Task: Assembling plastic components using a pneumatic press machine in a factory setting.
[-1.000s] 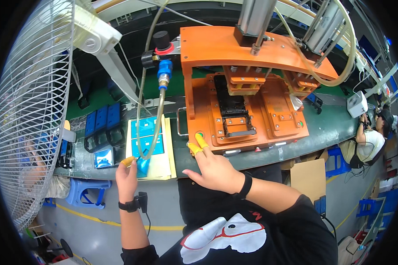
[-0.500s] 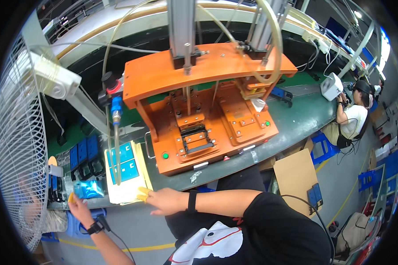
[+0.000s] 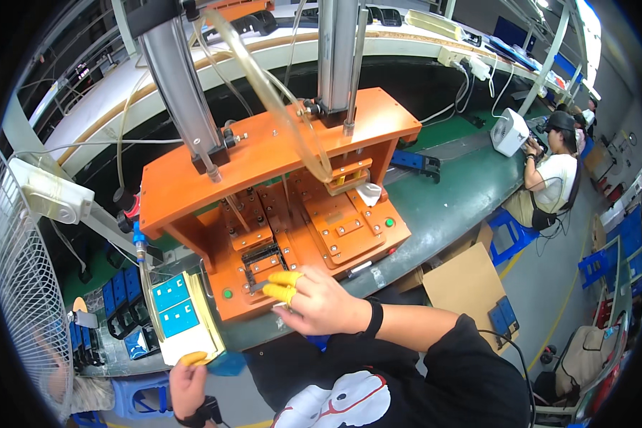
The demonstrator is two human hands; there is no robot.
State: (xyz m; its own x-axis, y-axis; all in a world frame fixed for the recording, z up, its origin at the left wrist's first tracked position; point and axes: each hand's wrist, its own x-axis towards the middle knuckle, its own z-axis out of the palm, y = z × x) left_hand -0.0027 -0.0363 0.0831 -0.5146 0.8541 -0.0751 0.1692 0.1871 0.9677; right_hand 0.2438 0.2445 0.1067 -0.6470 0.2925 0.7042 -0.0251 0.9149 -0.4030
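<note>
Right hand (image 3: 321, 303), yellow-capped fingertips pinched on a small dark part at the orange press fixture (image 3: 278, 214).
Left hand (image 3: 187, 381), loosely curled, touches the cream tray of blue cards (image 3: 182, 317) on the bench (image 3: 435, 192).

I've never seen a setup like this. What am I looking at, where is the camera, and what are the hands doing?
The view comes from a camera on the person's head, looking down, so edges bend. The orange press fixture stands on a green workbench. The right hand, with yellow finger covers, holds a small dark part at the fixture's front. The left hand touches the near edge of a pale tray carrying blue squares. A white fan stands to the left; another person sits at the right.
</note>
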